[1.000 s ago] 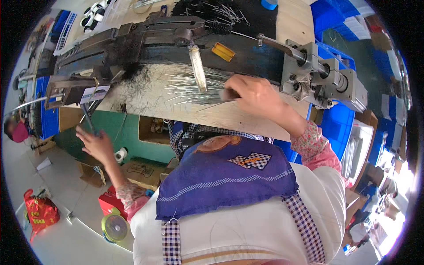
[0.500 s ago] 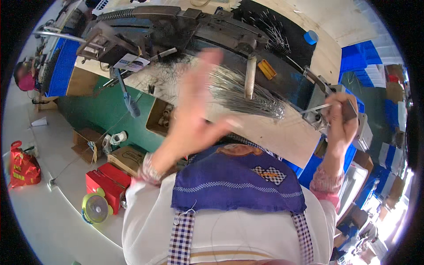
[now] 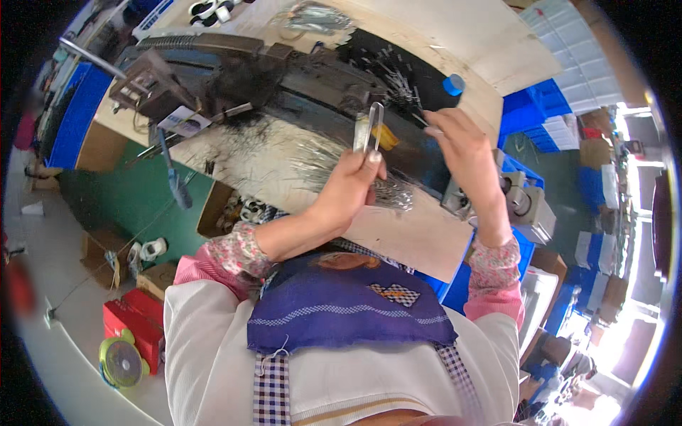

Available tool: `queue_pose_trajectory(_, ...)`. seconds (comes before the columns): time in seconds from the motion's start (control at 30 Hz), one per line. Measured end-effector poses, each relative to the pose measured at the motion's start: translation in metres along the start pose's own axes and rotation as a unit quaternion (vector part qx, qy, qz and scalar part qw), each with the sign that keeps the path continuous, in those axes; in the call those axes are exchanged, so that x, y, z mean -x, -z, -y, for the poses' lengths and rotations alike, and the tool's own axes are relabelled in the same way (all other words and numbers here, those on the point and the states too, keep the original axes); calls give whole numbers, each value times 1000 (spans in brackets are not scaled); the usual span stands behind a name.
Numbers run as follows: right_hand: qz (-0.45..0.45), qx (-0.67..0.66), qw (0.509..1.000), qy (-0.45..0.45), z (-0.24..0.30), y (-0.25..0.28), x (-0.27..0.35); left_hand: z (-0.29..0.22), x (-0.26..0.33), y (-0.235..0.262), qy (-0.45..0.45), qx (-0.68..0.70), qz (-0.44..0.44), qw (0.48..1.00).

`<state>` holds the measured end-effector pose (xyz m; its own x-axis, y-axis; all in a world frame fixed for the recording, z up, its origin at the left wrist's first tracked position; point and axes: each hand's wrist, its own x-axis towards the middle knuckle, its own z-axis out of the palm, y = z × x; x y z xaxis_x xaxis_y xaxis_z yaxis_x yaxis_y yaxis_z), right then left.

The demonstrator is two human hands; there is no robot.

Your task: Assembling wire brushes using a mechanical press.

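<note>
My left hand point(image 3: 348, 188) is closed, thumb over fingers, on a bent wire loop point(image 3: 377, 117) that stands upright with its rounded end up. Behind it lies a bundle of straight metal wires point(image 3: 316, 163) on the bench. Over the right part of the dark bench machine point(image 3: 305, 106), my right hand point(image 3: 462, 145) has its fingers drawn together beside a thin rod. What is between those fingers, if anything, is hidden. Just beyond the fingertips, a heap of wire pieces point(image 3: 401, 85) lies on a black mat point(image 3: 362, 46).
A yellow block point(image 3: 386, 137) sits on the machine, and a blue round cap point(image 3: 453, 84) stands on the mat's right side. A card point(image 3: 185, 121) hangs at the machine's left end. Blue bins point(image 3: 529, 106) stand to the right. Below left are a red box point(image 3: 135, 323) and a small fan point(image 3: 121, 361).
My left hand, empty and spread before, now holds the wire loop upright. My right hand has left the flat metal handle on the right and moved inward. The view has shifted.
</note>
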<state>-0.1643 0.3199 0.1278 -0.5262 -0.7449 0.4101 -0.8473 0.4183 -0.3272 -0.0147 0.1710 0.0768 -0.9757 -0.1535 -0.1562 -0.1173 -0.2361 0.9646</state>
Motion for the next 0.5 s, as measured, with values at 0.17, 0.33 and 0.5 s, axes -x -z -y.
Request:
queue_pose_trajectory(0.17,23,72,997,35,2,-7,1,-59,-6,20,55,378,144,913)
queue_pose_trajectory(0.33,19,94,994,50,8,-6,-1,-69,-5,99,34,674,102,731)
queue_pose_trajectory(0.5,16,99,995,-11,-8,-21,-28,-36,18,93,-140,-8,58,988)
